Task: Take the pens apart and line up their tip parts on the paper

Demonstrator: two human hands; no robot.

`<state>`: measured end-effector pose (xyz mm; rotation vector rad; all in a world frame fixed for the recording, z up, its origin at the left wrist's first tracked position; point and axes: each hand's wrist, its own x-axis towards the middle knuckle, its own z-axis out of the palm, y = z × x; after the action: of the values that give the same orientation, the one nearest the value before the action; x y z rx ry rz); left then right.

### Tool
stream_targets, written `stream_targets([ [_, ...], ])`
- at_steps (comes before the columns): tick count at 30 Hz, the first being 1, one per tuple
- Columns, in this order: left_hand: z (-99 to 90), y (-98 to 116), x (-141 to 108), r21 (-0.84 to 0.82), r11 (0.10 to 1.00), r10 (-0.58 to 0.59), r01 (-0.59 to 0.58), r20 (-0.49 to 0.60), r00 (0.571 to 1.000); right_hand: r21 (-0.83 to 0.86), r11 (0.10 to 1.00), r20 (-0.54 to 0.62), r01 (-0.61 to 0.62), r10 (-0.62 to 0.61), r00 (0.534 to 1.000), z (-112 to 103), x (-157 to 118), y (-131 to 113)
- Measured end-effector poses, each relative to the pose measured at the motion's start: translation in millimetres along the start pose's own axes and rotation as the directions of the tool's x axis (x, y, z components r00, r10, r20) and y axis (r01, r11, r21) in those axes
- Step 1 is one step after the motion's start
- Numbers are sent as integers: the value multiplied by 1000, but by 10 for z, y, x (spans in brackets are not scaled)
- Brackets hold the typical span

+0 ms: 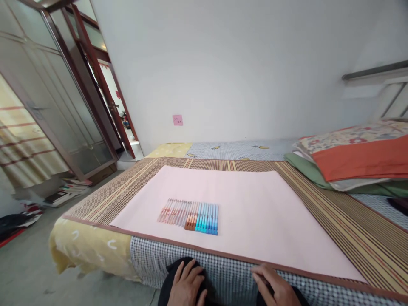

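Observation:
My left hand (187,282) lies flat on my dark-clothed left knee, its fingers spread and holding nothing. Over my right knee rests my right hand (276,287), palm down with fingers loosely bent and apart; nothing shows in it. Beyond both hands, a large pale pink sheet (251,216) covers part of a striped mat on the bed. A row of slim pens (191,215) lies side by side on the sheet, left of its middle. Those at the left look clear with reddish-brown marks, then come brown-ended ones, then turquoise and blue ones. Neither hand touches them.
The brown striped mat (105,202) surrounds the sheet, over checked bedding (223,263) at the front edge. Folded orange and floral bedding (366,155) is piled at the right. A pink note (177,120) is on the wall. Books (68,189) lie on the floor by the door.

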<state>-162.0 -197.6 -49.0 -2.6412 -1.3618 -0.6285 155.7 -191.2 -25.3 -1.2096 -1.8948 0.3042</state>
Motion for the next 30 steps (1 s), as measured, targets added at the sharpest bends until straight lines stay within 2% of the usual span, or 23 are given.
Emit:
stream_targets([
  [2,20,-61,34,-84,996,19,-24,-59,998,104,993,-49,-54,59,997,-4,290,-11],
  [3,-13,-80,85,-152,988,-11,-5,-107,994,139,987,-63,-83,92,994,6,462,0],
  [4,-83,-93,169,-235,971,-72,32,-164,984,170,980,-65,-104,117,991,25,645,22],
  [5,-189,-105,289,-333,938,-185,98,-242,952,207,970,-61,-128,143,988,57,833,57],
  [6,-327,-120,446,-423,893,-298,157,-294,908,253,955,-60,-152,172,983,103,1020,100],
  [7,-487,-144,639,-508,837,-412,204,-339,846,302,936,-56,-184,209,976,164,1198,147],
  [9,-825,-232,1102,-674,704,-596,223,-390,702,360,903,-40,-235,267,963,323,1510,231],
  [10,-976,-295,1350,-771,610,-686,181,-400,608,369,897,-20,-243,269,963,412,1632,261],
  [11,-1099,-366,1594,-875,477,-776,89,-372,509,360,904,-10,-231,252,968,503,1727,279],
  [12,-1187,-442,1823,-952,302,-854,-37,-288,434,339,918,-2,-205,219,976,589,1792,287],
  [13,-1237,-516,2027,-979,115,-909,-169,-172,380,312,934,4,-173,181,984,668,1826,289],
  [14,-1248,-582,2201,-961,-54,-932,-273,-49,359,284,948,10,-141,144,989,736,1832,287],
  [15,-1222,-635,2343,-922,-184,-940,-340,64,335,261,958,17,-116,115,993,793,1812,286],
  [17,-1081,-694,2530,-850,-350,-918,-394,228,324,241,966,40,-91,84,996,872,1721,289],
  [19,-862,-690,2606,-825,-417,-894,-381,297,337,241,967,86,-85,66,994,906,1613,299],
  [21,-618,-653,2599,-816,-461,-867,-350,328,375,239,967,136,-83,51,989,909,1537,305],
  [22,-502,-634,2575,-809,-483,-848,-334,338,409,233,969,154,-82,47,987,904,1516,305],
  [24,-306,-620,2506,-808,-502,-818,-308,328,472,209,975,170,-77,41,985,893,1506,299],
  [26,-183,-650,2434,-823,-491,-806,-286,305,508,161,985,180,-59,29,983,888,1516,289],
  [30,-162,-796,2354,-845,-466,-771,-264,242,589,34,999,206,-15,7,979,892,1525,269],
])
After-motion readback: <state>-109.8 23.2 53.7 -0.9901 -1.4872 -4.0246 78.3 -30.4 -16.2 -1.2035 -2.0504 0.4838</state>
